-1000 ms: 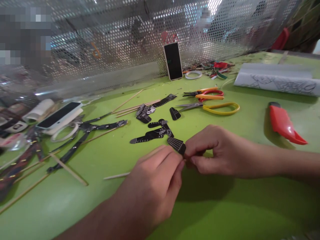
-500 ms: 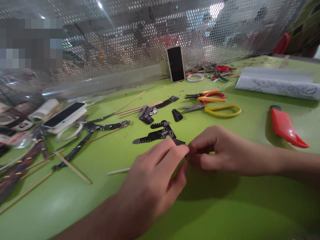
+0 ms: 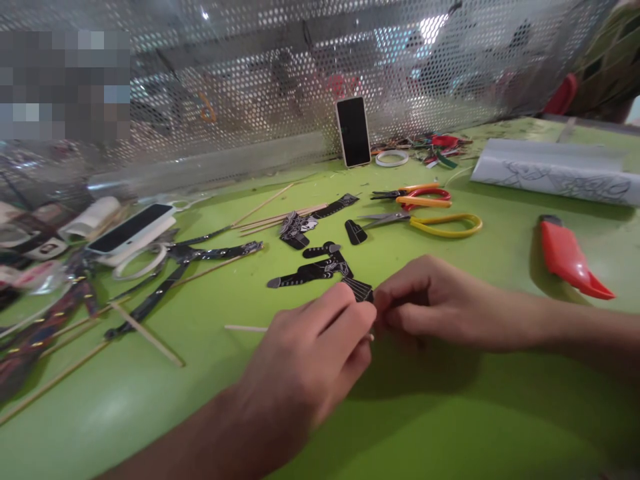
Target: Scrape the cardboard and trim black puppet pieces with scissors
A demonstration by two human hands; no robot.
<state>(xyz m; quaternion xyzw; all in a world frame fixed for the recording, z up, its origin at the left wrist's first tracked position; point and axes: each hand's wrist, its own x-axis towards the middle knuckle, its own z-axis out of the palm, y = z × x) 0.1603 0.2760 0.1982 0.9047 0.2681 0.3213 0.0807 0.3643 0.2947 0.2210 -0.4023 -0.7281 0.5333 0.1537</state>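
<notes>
My left hand (image 3: 310,357) is closed, and a thin wooden stick (image 3: 245,328) runs through its grip. One end sticks out on the left, and a small pale tip shows by the thumb. Fingertip to fingertip with it, my right hand (image 3: 420,307) pinches something too small and hidden to name. Just beyond the fingers lies a black cut-out figure piece (image 3: 320,269) with white line patterns, its striped end close to my left fingertips. Farther back are a patterned black cut-out (image 3: 293,230) and a small rounded black piece (image 3: 356,232).
Yellow-handled scissors (image 3: 445,225) and red-orange pliers (image 3: 425,197) lie beyond my right hand. A red cutter (image 3: 570,257) rests at right, near rolled paper (image 3: 555,170). A phone (image 3: 353,131) stands against the perforated metal screen (image 3: 250,87). Sticks and jointed black strips (image 3: 183,267) spread leftward.
The stick in my left hand has shifted slightly up and right, and its pale tip now shows by the thumb. More of the striped black end is uncovered.
</notes>
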